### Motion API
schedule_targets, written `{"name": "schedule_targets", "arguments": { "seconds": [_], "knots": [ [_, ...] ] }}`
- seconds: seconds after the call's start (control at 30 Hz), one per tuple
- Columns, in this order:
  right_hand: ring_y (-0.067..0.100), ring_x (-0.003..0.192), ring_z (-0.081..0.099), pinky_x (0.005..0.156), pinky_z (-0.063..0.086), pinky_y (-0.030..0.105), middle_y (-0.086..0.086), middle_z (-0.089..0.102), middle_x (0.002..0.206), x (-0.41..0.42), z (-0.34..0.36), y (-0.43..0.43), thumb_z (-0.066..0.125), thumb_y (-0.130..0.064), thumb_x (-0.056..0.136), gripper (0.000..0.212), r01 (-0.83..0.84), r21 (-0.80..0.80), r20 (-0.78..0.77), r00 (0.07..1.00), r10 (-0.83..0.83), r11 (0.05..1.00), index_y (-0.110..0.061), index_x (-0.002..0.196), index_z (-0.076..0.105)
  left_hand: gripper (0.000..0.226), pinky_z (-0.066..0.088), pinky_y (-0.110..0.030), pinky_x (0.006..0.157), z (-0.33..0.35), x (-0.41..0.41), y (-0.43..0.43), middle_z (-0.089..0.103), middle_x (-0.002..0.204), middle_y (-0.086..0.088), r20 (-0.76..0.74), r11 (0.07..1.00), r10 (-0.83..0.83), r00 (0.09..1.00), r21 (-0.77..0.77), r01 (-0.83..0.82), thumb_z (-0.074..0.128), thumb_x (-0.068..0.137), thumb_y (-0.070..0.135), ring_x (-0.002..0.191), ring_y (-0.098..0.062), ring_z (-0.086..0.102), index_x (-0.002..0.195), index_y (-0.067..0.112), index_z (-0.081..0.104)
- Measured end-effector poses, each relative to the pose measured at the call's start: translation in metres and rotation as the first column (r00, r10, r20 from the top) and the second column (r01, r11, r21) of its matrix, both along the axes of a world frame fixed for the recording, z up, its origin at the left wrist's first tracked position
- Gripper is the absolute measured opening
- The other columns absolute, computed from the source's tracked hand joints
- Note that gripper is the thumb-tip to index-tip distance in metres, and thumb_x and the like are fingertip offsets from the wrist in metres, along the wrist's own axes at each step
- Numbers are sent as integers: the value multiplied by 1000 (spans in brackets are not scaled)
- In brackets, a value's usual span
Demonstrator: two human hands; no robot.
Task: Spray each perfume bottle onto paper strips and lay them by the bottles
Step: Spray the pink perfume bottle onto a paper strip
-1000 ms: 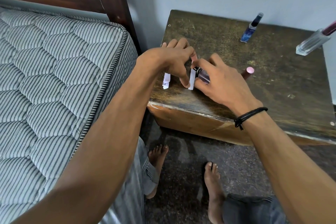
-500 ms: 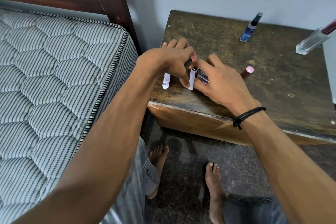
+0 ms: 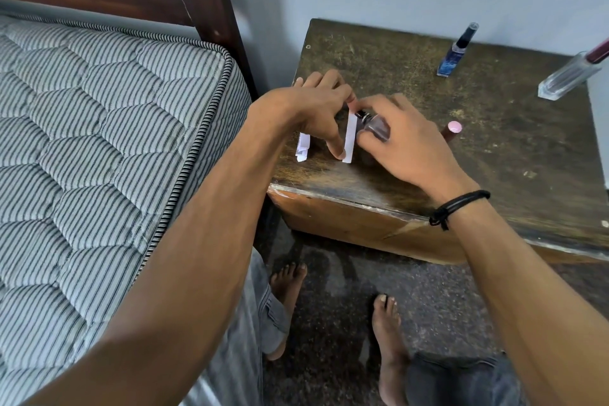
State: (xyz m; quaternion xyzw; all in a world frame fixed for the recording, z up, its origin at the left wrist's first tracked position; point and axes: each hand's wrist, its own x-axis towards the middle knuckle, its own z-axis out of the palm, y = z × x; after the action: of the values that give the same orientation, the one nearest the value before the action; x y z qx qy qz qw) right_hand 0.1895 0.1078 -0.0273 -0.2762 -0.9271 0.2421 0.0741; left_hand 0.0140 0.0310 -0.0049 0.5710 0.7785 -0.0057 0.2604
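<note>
I see little change: the perfume bottle (image 3: 377,125) has risen slightly in the right hand (image 3: 405,145) grip, baring more glass, nozzle higher against the paper strip (image 3: 350,138).

We see both arms bare right up to the frame's edge. At the wrist of the right hand (image 3: 408,148) sits a thin black cord bracelet (image 3: 459,205), knotted, with short loose ends. We wear grey denim trousers (image 3: 253,333), the left hem cuffed above bare feet (image 3: 389,339).

1 head view, looking down, near table (image 3: 494,142).
</note>
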Motion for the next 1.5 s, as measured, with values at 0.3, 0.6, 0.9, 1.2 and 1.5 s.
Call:
{"name": "schedule_targets", "arguments": {
  "seconds": [0.3, 0.6, 0.9, 1.2, 1.5],
  "knots": [
    [-1, 62, 53, 60, 39, 24, -3, 57, 98, 4, 12, 11, 65, -32, 97, 29, 111, -590, -113, 969, -217, 800, -46, 122, 64, 86, 25, -37, 113, 3, -4, -4, 31, 138, 6, 71, 1000, 0, 998, 30, -2, 88, 63, 51, 130, -17, 26, 135, 35, 44],
    [15, 70, 66, 64, 58, 29, 2, 72, 102, 7, 27, 14, 71, -29, 97, 28, 159, -832, -123, 882, -456, 531, -28, 125, 69, 60, 36, -20, 97, 13, -23, -15, 47, 131, 9, 313, 986, 100, 945, 93, -136, 84, 79, 25, 123, -8, 45, 132, 23, 55],
    [13, 70, 65, 63, 52, 26, 5, 71, 97, 12, 42, 15, 54, -29, 106, 28, 32, -959, -143, 806, -575, 283, -16, 129, 62, 20, 47, -13, 79, 22, -39, -21, 71, 98, 6, 341, 823, 353, 871, 329, -462, 74, 87, 12, 88, -5, 65, 105, 20, 74],
    [15, 75, 66, 67, 54, 27, 7, 72, 99, 20, 47, 26, 57, -37, 104, 25, -62, -984, -155, 758, -634, 166, -13, 111, 63, 14, 44, -6, 69, 21, -39, -15, 72, 91, 5, 340, 768, 407, 847, 375, -520, 75, 86, 16, 83, -3, 65, 99, 20, 76],
    [17, 78, 67, 70, 55, 28, 9, 73, 104, 26, 48, 33, 59, -37, 102, 28, -115, -988, -154, 724, -672, 103, -13, 115, 62, 20, 50, -15, 79, 15, -22, -2, 69, 86, 13, 287, 889, 269, 919, 294, -352, 76, 86, 25, 82, -4, 65, 106, 24, 76]
  ]
}}
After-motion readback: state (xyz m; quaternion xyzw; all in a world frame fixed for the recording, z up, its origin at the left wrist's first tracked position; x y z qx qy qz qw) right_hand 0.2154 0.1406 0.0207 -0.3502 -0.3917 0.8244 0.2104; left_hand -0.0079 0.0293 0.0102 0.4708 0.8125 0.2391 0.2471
